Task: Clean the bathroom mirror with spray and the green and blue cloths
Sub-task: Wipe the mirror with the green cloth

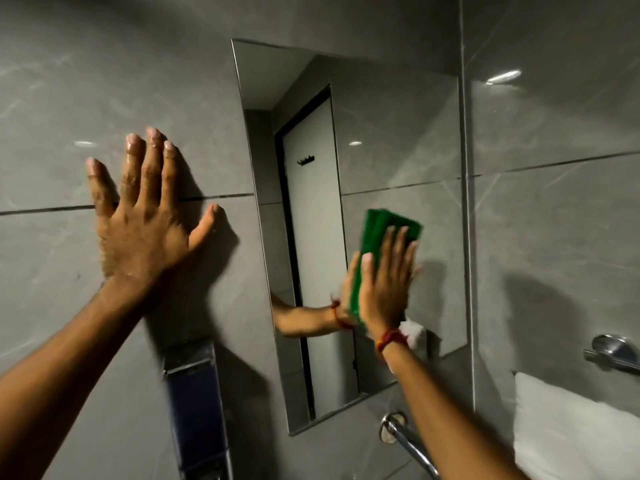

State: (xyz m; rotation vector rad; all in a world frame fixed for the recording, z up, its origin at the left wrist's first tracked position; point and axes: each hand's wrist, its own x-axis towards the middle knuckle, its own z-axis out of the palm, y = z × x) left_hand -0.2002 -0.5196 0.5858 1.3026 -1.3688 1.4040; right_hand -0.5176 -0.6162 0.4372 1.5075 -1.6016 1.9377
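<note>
Flat-palmed, the right hand [384, 282] presses the folded green cloth [381, 233] against the rectangular wall mirror [398, 133], fingers spread over it, just above the mirror's lower right corner. Long axis of the cloth runs up the glass, so most unwiped mirror lies above and left of the grip. Meanwhile the left hand [138, 216] is open and empty, braced on the grey wall tile [69, 98] beyond the mirror's left edge. Blue cloth and spray: neither can be made out; the cloth's lower half is hidden behind the palm.

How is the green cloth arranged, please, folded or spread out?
Folded: the green cloth is a compact pad showing stacked layers, pressed against the mirror.
</note>
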